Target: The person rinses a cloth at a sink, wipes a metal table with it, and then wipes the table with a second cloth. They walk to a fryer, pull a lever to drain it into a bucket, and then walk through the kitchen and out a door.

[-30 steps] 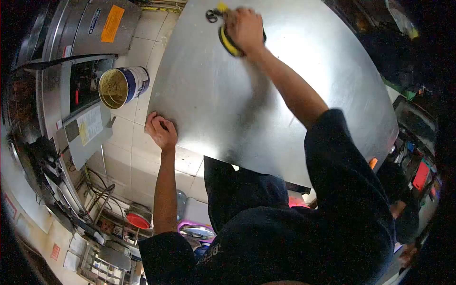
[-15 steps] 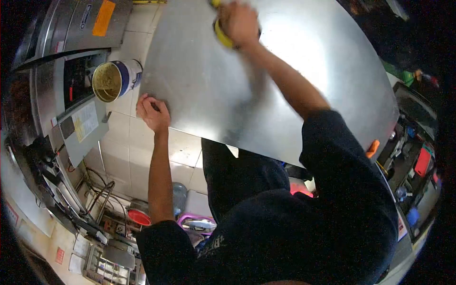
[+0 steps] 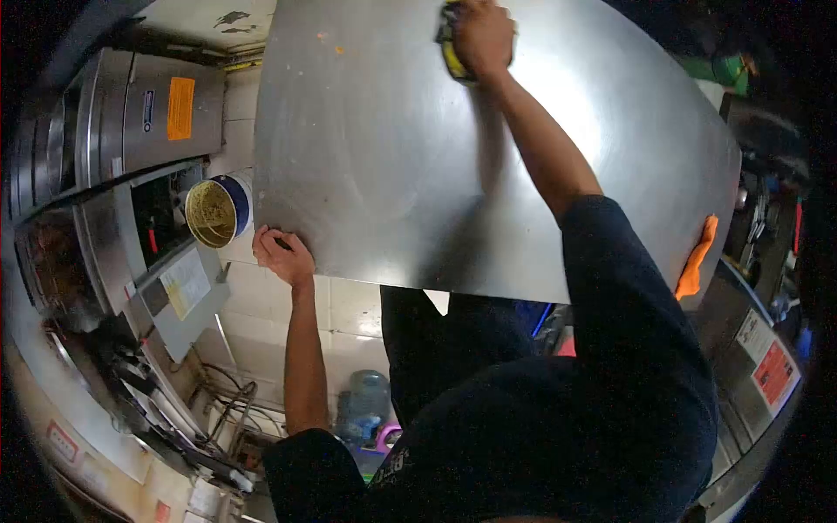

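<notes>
An orange label [image 3: 180, 108] with dark print too small to be read is borne by the steel cabinet [image 3: 200, 148] at the upper left, and beside it a dark nameplate [image 3: 148, 112] is carried, its lettering likewise unreadable. A printed sheet [image 3: 185, 283] is fixed below, and a red-and-white notice [image 3: 774, 370] is seen at the far right. Pale lettering is printed on the dark shirt [image 3: 523, 436], but no full word can be made out. A bucket [image 3: 234, 207] with a blue-and-white outside is placed just beside the table's left edge.

A black-and-yellow tool [image 3: 452, 61], its far end cut off by the frame, is held on the far part of the steel table [image 3: 375, 148] and is mostly covered by the right hand [image 3: 486, 39], which is closed over it. The left hand [image 3: 286, 255] is set at the near left corner, fingers curled; whether the edge is gripped cannot be told.

Compared with half a second ago, the tool has been carried farther from the left hand and to the right, and more of the orange cloth [image 3: 697, 261] is shown at the table's right edge.
</notes>
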Demonstrator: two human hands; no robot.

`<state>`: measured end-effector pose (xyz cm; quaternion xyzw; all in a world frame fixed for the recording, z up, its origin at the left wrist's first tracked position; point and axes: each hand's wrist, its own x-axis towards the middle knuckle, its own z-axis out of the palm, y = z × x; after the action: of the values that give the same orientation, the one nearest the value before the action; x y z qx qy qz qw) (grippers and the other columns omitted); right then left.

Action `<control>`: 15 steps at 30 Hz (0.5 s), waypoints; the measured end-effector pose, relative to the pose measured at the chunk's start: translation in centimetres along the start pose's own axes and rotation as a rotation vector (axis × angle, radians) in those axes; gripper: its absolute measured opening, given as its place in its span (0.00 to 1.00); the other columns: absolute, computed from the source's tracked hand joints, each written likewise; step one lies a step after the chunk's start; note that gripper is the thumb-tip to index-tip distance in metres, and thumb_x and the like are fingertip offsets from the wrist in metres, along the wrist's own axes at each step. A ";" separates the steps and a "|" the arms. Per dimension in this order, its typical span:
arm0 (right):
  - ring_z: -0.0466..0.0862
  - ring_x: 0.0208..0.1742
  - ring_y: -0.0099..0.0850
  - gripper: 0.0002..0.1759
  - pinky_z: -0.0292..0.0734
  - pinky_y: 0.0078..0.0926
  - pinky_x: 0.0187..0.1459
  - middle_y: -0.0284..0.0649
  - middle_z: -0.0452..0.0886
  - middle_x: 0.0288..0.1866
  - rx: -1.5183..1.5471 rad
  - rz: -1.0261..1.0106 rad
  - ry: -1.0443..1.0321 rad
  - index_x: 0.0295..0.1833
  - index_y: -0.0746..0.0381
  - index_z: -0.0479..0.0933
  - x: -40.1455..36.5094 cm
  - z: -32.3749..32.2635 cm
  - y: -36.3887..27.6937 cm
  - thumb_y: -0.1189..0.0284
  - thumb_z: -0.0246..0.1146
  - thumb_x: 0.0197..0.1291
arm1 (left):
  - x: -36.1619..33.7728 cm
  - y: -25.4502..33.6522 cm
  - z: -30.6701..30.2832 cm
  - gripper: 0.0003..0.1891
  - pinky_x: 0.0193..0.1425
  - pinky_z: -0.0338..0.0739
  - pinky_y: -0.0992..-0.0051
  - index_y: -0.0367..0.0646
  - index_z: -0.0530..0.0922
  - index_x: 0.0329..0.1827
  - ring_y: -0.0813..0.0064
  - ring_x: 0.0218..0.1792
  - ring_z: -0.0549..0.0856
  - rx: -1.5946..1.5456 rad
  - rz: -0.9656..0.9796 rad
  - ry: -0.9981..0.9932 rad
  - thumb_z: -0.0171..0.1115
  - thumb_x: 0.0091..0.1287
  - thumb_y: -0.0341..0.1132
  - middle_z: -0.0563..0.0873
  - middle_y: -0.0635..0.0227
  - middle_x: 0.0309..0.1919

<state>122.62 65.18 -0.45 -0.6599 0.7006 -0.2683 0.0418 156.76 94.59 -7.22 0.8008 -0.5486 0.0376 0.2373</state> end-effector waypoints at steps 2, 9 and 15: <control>0.80 0.36 0.47 0.10 0.74 0.46 0.42 0.46 0.81 0.37 -0.165 0.001 -0.197 0.34 0.63 0.78 -3.3 4.0 -0.8 0.70 0.53 0.56 | -0.5 -1.5 1.1 0.05 0.56 0.64 0.54 0.39 0.70 0.35 0.54 0.54 0.72 -0.102 -0.069 0.001 0.54 0.58 0.30 0.74 0.55 0.52; 0.76 0.48 0.38 0.14 0.70 0.42 0.52 0.39 0.74 0.41 0.232 -0.412 -0.459 0.46 0.53 0.77 -26.4 1.3 -11.6 0.65 0.55 0.55 | 0.1 -0.7 0.1 0.06 0.54 0.66 0.55 0.35 0.71 0.37 0.51 0.52 0.73 -0.094 0.138 0.037 0.53 0.58 0.28 0.74 0.51 0.50; 0.79 0.33 0.42 0.05 0.72 0.42 0.37 0.39 0.79 0.28 0.126 0.062 0.029 0.30 0.56 0.77 -39.0 -6.3 2.3 0.73 0.59 0.45 | 0.1 -0.7 0.7 0.03 0.54 0.67 0.54 0.38 0.70 0.31 0.52 0.49 0.75 -0.060 0.187 0.071 0.55 0.58 0.27 0.76 0.51 0.41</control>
<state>122.81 104.07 -7.57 -0.6300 0.7029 -0.3201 0.0813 157.26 94.44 -8.09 0.7368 -0.6130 0.0714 0.2761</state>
